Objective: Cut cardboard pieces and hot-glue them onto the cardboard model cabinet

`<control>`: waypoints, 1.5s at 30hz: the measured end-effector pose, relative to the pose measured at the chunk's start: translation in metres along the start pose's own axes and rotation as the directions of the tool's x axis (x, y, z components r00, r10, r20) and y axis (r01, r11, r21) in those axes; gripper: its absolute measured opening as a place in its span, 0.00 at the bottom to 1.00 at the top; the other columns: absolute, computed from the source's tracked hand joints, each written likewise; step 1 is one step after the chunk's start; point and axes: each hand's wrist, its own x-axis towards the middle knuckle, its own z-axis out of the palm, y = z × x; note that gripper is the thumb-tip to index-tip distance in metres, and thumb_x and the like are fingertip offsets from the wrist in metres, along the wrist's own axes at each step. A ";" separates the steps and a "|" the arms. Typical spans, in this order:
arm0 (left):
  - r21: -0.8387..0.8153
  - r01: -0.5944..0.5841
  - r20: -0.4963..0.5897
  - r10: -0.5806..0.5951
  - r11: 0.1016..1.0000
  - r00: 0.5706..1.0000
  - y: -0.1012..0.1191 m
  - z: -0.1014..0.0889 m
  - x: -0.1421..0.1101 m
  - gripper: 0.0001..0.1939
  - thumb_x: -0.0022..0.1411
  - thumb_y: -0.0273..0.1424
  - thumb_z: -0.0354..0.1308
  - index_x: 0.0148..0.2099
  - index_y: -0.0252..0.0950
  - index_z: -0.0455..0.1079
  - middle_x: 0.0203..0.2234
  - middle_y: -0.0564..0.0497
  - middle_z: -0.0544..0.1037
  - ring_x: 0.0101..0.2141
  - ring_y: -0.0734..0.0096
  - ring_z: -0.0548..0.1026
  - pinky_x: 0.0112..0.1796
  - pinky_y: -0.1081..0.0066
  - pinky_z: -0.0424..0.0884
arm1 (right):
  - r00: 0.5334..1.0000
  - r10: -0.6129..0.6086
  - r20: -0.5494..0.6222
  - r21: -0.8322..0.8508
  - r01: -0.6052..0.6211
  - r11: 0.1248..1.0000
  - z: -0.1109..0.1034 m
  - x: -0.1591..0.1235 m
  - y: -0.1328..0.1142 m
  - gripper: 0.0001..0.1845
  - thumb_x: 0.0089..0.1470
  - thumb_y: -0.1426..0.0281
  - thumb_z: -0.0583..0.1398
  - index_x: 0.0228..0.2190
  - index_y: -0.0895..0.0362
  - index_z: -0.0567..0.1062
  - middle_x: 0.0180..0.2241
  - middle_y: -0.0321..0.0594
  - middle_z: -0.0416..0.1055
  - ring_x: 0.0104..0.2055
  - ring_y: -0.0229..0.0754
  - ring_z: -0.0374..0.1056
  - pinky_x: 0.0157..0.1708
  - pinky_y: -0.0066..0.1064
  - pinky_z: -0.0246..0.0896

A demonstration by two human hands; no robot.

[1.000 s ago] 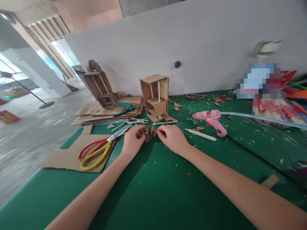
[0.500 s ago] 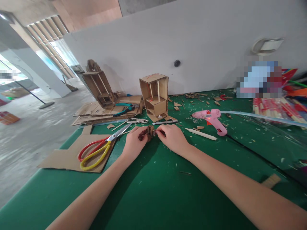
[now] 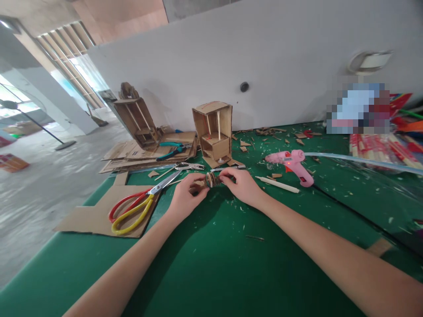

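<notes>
Between my hands is a small stack of round cardboard discs [image 3: 213, 179], held just above the green table. My left hand [image 3: 188, 191] pinches its left side between thumb and fingers. My right hand [image 3: 240, 185] has its fingertips closed on the right side. Part of the stack is hidden by the fingers. Behind it stands an open cardboard box frame [image 3: 214, 132] with thin wooden sticks inside. A utility knife [image 3: 228, 167] lies just beyond my right hand.
Scissors [image 3: 132, 215] with red and yellow handles rest on a cardboard sheet [image 3: 86, 218] at left. Teal-handled pliers [image 3: 170, 150] lie on stacked cardboard [image 3: 122, 154] near a second cardboard frame [image 3: 137, 121]. A pink glue gun [image 3: 294, 163] and a white pen-like tool [image 3: 279, 185] lie at right.
The disc stack has shifted slightly right and turned, so its left disc shows more. My right hand's fingers have moved a little right and up along it.
</notes>
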 end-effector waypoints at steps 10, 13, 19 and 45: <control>0.005 0.034 0.013 -0.034 0.999 0.999 -0.004 0.000 0.001 0.15 0.55 0.28 0.59 0.46 0.35 0.70 0.40 0.46 0.77 0.36 0.67 0.78 0.39 0.66 0.76 | 0.999 0.016 0.041 0.034 -0.017 0.999 -0.001 0.000 0.000 0.07 0.57 0.72 0.55 0.32 0.58 0.74 0.30 0.38 0.75 0.30 0.38 0.67 0.31 0.29 0.58; 0.001 0.040 0.015 -0.040 0.999 0.999 -0.003 0.000 0.000 0.16 0.55 0.28 0.59 0.47 0.35 0.70 0.40 0.46 0.78 0.36 0.67 0.79 0.40 0.66 0.76 | 0.999 0.021 0.045 0.036 -0.022 0.999 -0.001 -0.001 -0.001 0.07 0.57 0.72 0.55 0.32 0.58 0.74 0.29 0.38 0.74 0.29 0.37 0.66 0.30 0.29 0.57; -0.068 0.080 0.016 -0.080 0.994 0.997 -0.002 0.001 0.000 0.18 0.55 0.28 0.60 0.49 0.35 0.70 0.41 0.46 0.79 0.39 0.64 0.79 0.44 0.62 0.76 | 0.999 0.028 0.032 0.050 -0.029 0.998 -0.001 -0.001 0.000 0.07 0.57 0.71 0.55 0.33 0.57 0.73 0.30 0.38 0.74 0.30 0.38 0.66 0.30 0.29 0.57; -0.096 0.075 0.074 -0.068 0.993 0.995 0.003 0.001 0.000 0.20 0.55 0.29 0.59 0.51 0.33 0.66 0.43 0.43 0.79 0.42 0.61 0.79 0.46 0.60 0.75 | 0.997 -0.054 0.050 0.059 0.051 0.997 0.001 -0.003 0.001 0.09 0.59 0.72 0.53 0.38 0.56 0.72 0.37 0.40 0.77 0.38 0.39 0.72 0.37 0.31 0.65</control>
